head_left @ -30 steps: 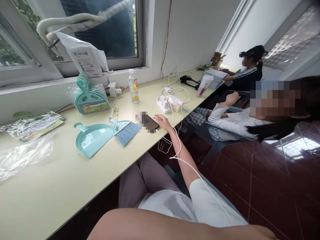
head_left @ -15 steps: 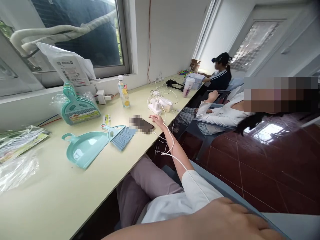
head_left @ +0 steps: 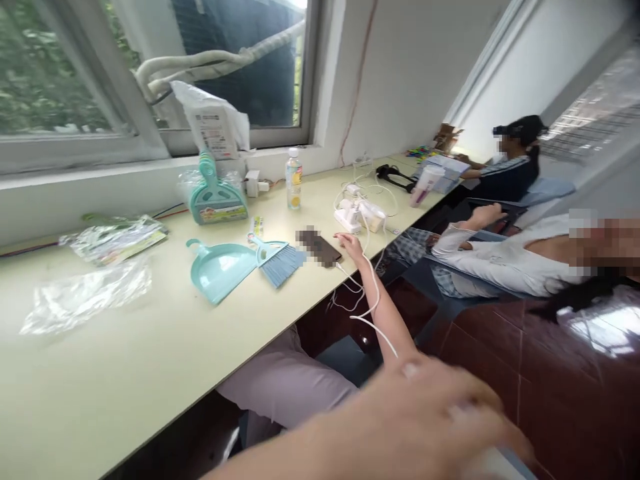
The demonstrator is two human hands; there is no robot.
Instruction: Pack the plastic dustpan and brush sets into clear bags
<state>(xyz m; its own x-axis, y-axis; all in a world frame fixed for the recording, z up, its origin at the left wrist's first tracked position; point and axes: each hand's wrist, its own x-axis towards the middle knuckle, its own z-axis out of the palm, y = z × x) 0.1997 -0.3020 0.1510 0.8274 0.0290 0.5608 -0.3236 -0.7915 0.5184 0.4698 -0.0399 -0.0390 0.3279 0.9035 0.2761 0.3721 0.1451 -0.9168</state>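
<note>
**One right hand (head_left: 430, 413) hovering below the phone (head_left: 320, 247)**

Motion is smearing the grip, so I cannot tell whether it is spread or pressed together. A white cable (head_left: 357, 317) is trailing from the phone off the tabletop (head_left: 150, 373), alongside a co-worker's forearm (head_left: 385, 313).

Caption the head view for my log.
Right hand at a phone beside a teal dustpan and brush on a long desk.
</note>
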